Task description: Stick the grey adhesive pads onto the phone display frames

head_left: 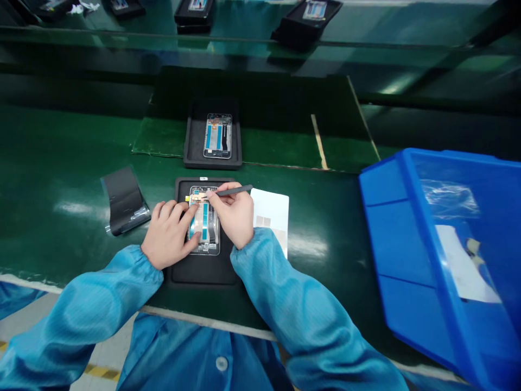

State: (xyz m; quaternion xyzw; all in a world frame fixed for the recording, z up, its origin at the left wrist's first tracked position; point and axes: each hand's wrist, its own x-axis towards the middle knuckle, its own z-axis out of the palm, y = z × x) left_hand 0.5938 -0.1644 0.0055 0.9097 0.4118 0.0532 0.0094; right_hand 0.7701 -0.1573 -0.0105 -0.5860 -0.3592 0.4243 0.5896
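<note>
An opened phone frame [205, 222] with blue strips lies in a black foam tray [203, 271] close to the table's front edge. Across its left side rests my left hand [173, 231], fingers spread, fingertips touching the phone. My right hand [236, 212] pinches a pair of dark tweezers [235, 190], whose tip points at the copper-coloured part near the phone's top. A small yellow tab [187, 199] sticks out at the phone's upper left edge. Partly under my right wrist is a white sheet [274, 209] with grey squares on it.
Behind stands a second black tray [193, 146] with another phone frame [218, 136]. A curled black film sheet [124, 198] lies at left. A blue bin [401, 233] with plastic and paper fills the right. Several trays stand along the far shelf, among them a stacked one [299, 27].
</note>
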